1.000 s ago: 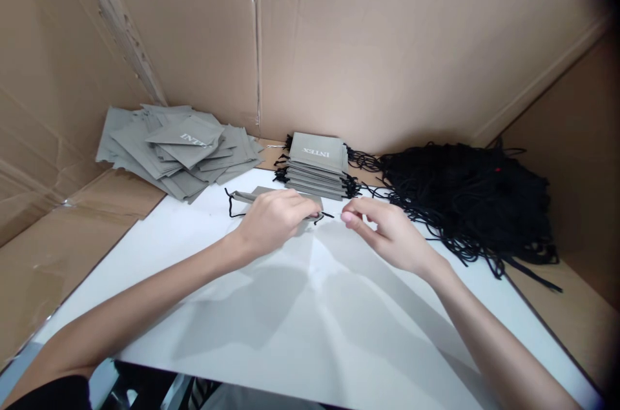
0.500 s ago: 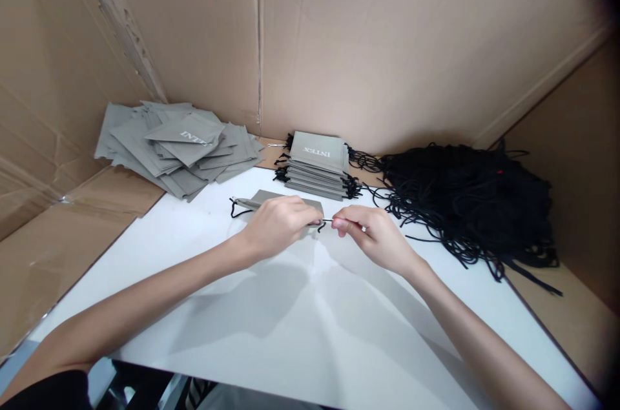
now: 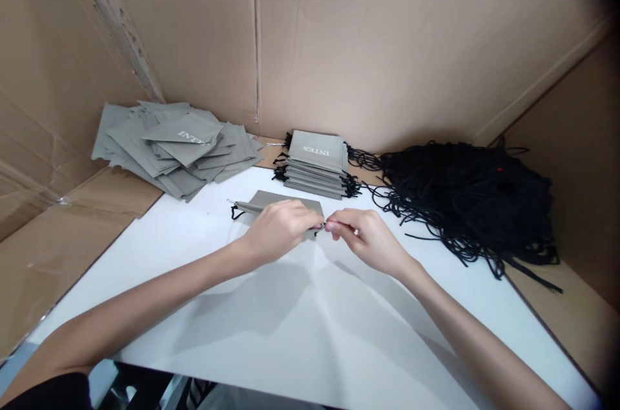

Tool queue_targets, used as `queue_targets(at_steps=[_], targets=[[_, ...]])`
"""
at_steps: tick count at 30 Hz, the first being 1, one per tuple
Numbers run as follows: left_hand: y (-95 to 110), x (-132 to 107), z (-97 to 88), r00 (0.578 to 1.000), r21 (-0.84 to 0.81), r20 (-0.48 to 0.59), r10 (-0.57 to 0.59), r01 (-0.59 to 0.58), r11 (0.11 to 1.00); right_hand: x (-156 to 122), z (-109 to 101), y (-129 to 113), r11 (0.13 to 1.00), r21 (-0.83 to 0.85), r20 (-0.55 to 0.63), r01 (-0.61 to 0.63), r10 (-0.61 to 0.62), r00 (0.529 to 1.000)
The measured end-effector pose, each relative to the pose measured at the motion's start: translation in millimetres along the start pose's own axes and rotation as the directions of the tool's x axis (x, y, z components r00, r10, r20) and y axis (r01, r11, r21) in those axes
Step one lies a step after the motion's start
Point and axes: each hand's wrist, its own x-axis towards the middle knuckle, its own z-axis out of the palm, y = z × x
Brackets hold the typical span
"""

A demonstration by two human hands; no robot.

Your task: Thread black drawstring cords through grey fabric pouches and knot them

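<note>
Item: grey pouch (image 3: 285, 202), flat on the white table (image 3: 310, 332), at 12 o'clock from the table's middle. A black cord (image 3: 236, 211) looped out of its 9 o'clock end.

Left hand (image 3: 278, 229): lay over the pouch's 3 o'clock end, fingers curled down, thumb and forefinger closed on that edge.

Right hand (image 3: 371, 239): thumb and forefinger pinched tight on the cord's short end; how much of it they held could not be told.

Change over the last second: the right hand, then apart at 3 o'clock with cord showing in the gap, came in toward 9 o'clock until its fingertips met the left's. The cord end was thus brought to the pouch's edge.

Also present: stack of corded pouches (image 3: 317, 164) at 12 o'clock; loose pouches (image 3: 179, 145) at 10 o'clock; heap of cords (image 3: 465, 197) at 2 o'clock
</note>
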Motion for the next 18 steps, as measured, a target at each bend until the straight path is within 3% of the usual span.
queue_targets(at_steps=[3,6,9,12,15,18], targets=[[-1,2,1.4,0.999,-0.016,0.011,-0.032,0.032,0.999,-1,-7,-6,0.990,-0.135,-0.015,-0.030,0.029,0.999],[-2,3,2.3,0.998,-0.022,-0.014,-0.065,0.064,0.998,-1,-10,-10,0.981,-0.188,-0.096,0.045,-0.064,0.993],[1,4,2.8,0.991,-0.113,-0.078,-0.106,0.097,0.989,0,-1,-6,0.992,0.022,-0.017,0.124,-0.123,0.992],[5,8,-3.4,0.974,-0.283,-0.131,-0.184,0.141,0.949,3,11,3,0.978,0.194,-0.007,0.083,-0.083,0.996],[1,16,-27.6,0.943,-0.281,-0.226,-0.246,0.178,0.943,5,6,12,0.974,0.222,-0.103,0.036,-0.013,0.995],[-11,19,-68.4,0.912,-0.216,-0.321,-0.256,0.193,0.957,2,-16,22,0.950,0.312,-0.260,0.001,0.085,0.962]])
